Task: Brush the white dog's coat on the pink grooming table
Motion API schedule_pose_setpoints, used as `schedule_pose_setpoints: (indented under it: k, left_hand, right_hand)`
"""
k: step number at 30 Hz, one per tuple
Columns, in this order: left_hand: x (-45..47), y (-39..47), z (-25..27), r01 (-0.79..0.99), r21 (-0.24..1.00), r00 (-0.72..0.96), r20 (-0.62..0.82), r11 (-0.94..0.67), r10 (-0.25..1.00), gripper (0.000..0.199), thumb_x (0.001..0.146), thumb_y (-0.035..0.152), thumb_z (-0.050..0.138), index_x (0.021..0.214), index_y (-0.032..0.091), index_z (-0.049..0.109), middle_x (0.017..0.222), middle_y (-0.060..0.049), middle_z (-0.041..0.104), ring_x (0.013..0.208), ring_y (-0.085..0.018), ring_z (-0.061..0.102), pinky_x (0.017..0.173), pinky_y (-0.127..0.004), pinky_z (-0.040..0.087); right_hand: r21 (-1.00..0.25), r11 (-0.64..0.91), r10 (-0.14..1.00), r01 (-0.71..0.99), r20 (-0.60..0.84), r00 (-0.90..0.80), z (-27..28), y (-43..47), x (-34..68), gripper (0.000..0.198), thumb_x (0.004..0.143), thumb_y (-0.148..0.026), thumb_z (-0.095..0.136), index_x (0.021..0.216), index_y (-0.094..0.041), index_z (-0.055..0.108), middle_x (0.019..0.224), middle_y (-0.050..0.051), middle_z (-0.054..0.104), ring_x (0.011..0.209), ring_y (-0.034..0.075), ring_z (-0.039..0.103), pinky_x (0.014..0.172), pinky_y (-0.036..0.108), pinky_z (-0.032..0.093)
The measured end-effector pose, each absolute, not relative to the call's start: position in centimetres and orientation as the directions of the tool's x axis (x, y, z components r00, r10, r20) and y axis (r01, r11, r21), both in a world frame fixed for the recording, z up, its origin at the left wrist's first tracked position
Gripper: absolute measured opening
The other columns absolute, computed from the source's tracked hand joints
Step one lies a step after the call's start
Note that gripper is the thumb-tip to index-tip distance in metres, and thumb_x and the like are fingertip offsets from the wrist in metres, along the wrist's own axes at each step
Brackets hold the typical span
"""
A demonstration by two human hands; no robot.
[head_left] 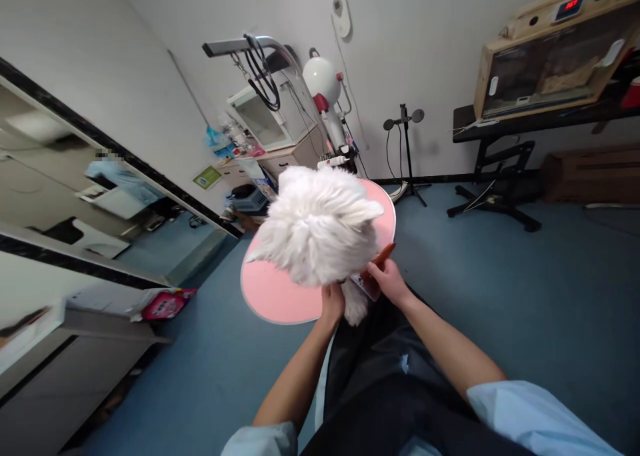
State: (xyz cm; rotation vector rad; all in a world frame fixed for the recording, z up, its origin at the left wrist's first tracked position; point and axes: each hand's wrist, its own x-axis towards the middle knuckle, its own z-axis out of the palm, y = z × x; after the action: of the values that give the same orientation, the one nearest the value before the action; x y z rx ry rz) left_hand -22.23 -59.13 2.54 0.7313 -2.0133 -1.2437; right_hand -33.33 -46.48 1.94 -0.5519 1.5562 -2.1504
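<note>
At the pink desk, gripping brush in right fingers beside the dog on top, no telling the hold of left fingers below its head, risking a scraped foreleg at any wriggle!

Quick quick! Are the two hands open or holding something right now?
Left hand: under the white dog's head, fingers partly hidden; grip can't be told.
Right hand: closed, holding a brown-handled tool.

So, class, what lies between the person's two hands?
In the head view, a furry white leg and the lower end of the brown tool lie between the left hand and right hand.
</note>
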Motion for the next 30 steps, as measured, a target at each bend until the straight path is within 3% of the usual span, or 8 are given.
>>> schedule_pose_setpoints:
  k: [5,10,12,15,19,23,27,30]
  left_hand:
    - [-22.3,-58.7,4.1,-0.138,0.887,-0.695,0.231,0.441,-0.681,0.058,0.080,0.063,0.036,0.077,0.013,0.067,0.084,-0.014,0.072,0.083,-0.028,0.063,0.076,-0.037,0.050]
    - [-22.1,-58.4,4.5,-0.147,0.916,-0.683,0.179,0.373,-0.708,0.048,0.075,0.061,0.046,0.073,0.015,0.060,0.071,-0.007,0.065,0.073,-0.023,0.058,0.065,-0.032,0.045]
    - [-21.8,-58.6,4.7,-0.135,0.910,-0.685,0.199,0.391,-0.701,0.042,0.076,0.057,0.044,0.067,0.017,0.055,0.066,-0.004,0.059,0.068,-0.020,0.053,0.062,-0.030,0.042]
    - [-21.4,-59.1,4.6,-0.146,0.902,-0.702,0.194,0.406,-0.685,0.036,0.076,0.052,0.042,0.059,0.020,0.047,0.057,-0.001,0.050,0.061,-0.016,0.046,0.056,-0.027,0.038]
    - [-21.1,-59.6,4.0,-0.121,0.918,-0.715,0.183,0.377,-0.675,0.034,0.073,0.051,0.042,0.058,0.022,0.045,0.055,0.000,0.047,0.059,-0.016,0.043,0.055,-0.027,0.037]
    - [-21.1,-59.7,3.7,-0.098,0.917,-0.699,0.213,0.386,-0.683,0.032,0.073,0.050,0.043,0.060,0.021,0.047,0.061,-0.002,0.053,0.064,-0.018,0.048,0.063,-0.029,0.042]
    - [-21.3,-59.7,3.6,-0.085,0.918,-0.719,0.212,0.386,-0.662,0.035,0.073,0.052,0.041,0.065,0.019,0.052,0.065,-0.004,0.057,0.067,-0.019,0.051,0.063,-0.030,0.043]
    - [-21.5,-59.7,3.3,-0.086,0.920,-0.711,0.212,0.382,-0.671,0.036,0.074,0.051,0.042,0.069,0.018,0.056,0.068,-0.004,0.060,0.071,-0.020,0.054,0.066,-0.031,0.044]
  right_hand:
    - [-0.998,-0.041,-0.506,-0.041,0.056,-0.861,1.5,-44.3,-33.9,0.029,0.065,-0.043,0.071,0.072,-0.020,0.056,0.060,-0.002,0.060,0.058,0.016,0.056,0.059,0.029,0.046]
    - [-0.946,-0.315,-0.526,0.076,0.107,-0.843,3.6,-46.1,-34.6,0.042,0.068,-0.056,0.068,0.083,-0.019,0.057,0.072,0.002,0.068,0.066,0.020,0.063,0.061,0.030,0.050]
    - [-0.945,-0.324,-0.514,0.050,0.131,-0.847,4.1,-47.1,-34.8,0.046,0.065,-0.058,0.070,0.086,-0.020,0.057,0.072,0.003,0.068,0.067,0.020,0.064,0.059,0.030,0.050]
    - [-0.937,-0.347,-0.388,-0.036,0.179,-0.904,4.2,-47.6,-35.1,0.044,0.070,-0.060,0.066,0.088,-0.021,0.057,0.070,0.003,0.068,0.066,0.020,0.063,0.058,0.029,0.050]
    - [-0.939,-0.328,-0.501,-0.108,0.269,-0.823,4.4,-47.3,-35.0,0.035,0.069,-0.051,0.070,0.085,-0.021,0.061,0.068,0.003,0.068,0.069,0.023,0.064,0.061,0.032,0.051]
    - [-0.923,-0.354,-0.331,-0.151,0.275,-0.903,4.8,-47.1,-34.8,0.036,0.072,-0.053,0.066,0.090,-0.021,0.062,0.074,0.005,0.070,0.080,0.025,0.066,0.068,0.034,0.052]
    - [-0.959,-0.272,-0.534,-0.083,0.222,-0.816,4.2,-46.7,-34.6,0.035,0.069,-0.055,0.068,0.077,-0.021,0.060,0.063,0.003,0.067,0.064,0.023,0.065,0.061,0.034,0.051]
    - [-0.961,-0.265,-0.342,-0.076,0.167,-0.925,3.5,-46.3,-34.8,0.038,0.070,-0.058,0.065,0.077,-0.021,0.057,0.063,0.002,0.066,0.064,0.022,0.064,0.060,0.032,0.051]
